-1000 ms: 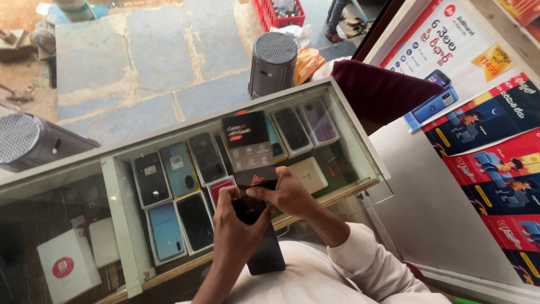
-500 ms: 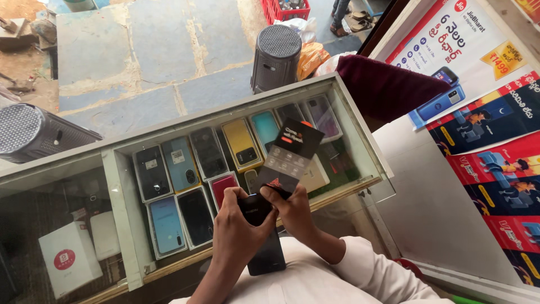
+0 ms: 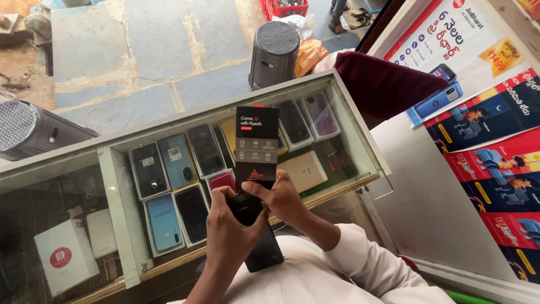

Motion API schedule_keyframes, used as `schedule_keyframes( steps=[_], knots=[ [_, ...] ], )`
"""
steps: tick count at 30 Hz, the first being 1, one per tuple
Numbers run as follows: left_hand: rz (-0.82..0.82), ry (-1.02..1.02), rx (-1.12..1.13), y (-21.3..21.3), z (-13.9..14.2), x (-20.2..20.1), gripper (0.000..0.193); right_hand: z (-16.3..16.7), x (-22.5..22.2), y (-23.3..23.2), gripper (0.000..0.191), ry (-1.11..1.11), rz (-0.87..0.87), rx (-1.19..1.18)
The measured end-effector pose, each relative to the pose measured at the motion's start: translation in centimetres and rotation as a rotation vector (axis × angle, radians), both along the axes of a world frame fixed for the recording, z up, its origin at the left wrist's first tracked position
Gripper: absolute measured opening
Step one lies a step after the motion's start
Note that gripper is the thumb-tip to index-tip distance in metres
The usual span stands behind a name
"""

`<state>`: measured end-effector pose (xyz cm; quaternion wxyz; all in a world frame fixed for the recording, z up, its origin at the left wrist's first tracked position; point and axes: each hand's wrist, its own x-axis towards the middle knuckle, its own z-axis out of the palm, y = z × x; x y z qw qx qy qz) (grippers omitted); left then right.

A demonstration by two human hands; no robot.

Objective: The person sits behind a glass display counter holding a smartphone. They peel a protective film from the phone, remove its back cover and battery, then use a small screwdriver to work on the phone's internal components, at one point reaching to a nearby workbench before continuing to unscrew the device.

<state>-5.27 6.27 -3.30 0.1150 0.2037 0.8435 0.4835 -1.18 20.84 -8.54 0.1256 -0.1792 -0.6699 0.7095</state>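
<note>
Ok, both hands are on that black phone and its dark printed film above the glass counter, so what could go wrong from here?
The dark film sticks up from the black phone, pinched only at its lower end by the right hand; it could crease or flop back onto the phone. The left hand grips the phone near its top, lower part unsupported, so it might slip. All this hangs over the glass display counter, where a drop could hit hard.

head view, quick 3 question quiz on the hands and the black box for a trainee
1. True or false: both hands touch the black box.
2. What lies under the hands? A) glass display case of phones B) a sink C) a keyboard
3. Which hand's thumb presses the box's front face?

Key:
1. True; left hand and right hand both grip its lower end.
2. A
3. The right hand.
</note>
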Motion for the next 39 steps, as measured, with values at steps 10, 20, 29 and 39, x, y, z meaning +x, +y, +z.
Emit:
schedule_keyframes(
  steps=[10,20,29,39],
  knots=[
    [-0.004,-0.028,-0.067,-0.4,0.7,-0.8,0.06,-0.2,0.9,-1.0,0.014,0.019,-0.14,-0.256],
    [-0.028,0.041,-0.006,0.0,0.4,-0.8,0.057,2.2,0.8,1.7,0.018,-0.07,-0.006,-0.048],
    [-0.01,-0.02,0.037,-0.1,-0.5,-0.7,0.058,-1.9,1.7,0.4,0.019,0.064,-0.052,-0.548],
    [-0.05,-0.037,0.094,-0.1,0.4,-1.2,0.055,0.0,1.5,0.4,0.017,0.13,-0.07,-0.375]
  ],
)
